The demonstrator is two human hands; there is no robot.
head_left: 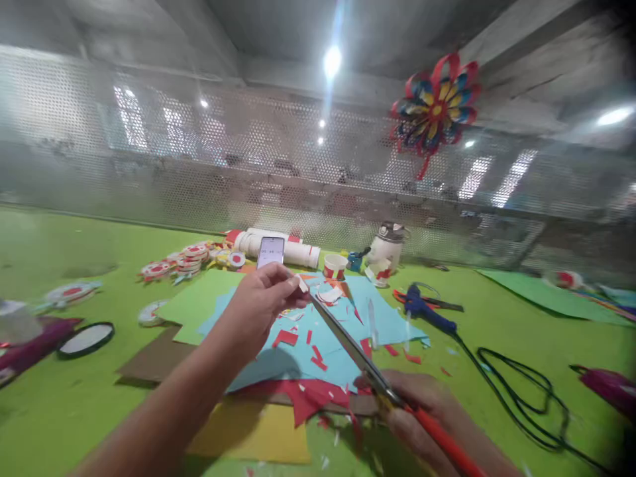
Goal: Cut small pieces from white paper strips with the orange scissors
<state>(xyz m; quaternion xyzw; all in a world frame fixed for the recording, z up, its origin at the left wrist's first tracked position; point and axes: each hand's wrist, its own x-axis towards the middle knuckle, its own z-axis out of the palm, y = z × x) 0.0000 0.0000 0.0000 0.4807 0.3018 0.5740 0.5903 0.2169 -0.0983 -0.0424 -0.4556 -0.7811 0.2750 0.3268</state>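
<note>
Between the thumb and fingers of my left hand is a small piece of white paper. My right hand is wrapped round a pair of scissors with red handles. Their long blades point up and left, with the tips right beside the white paper; whether they touch it I cannot tell. Below both hands lie light blue paper sheets strewn with red scraps and white cut pieces. Red paper and a yellow sheet stick out nearer to me.
A phone leans against white paper rolls. Paper cups and a white jug stand behind. At right, a blue glue gun trails a black cable. Round red-and-white paper crafts and a tape roll lie left.
</note>
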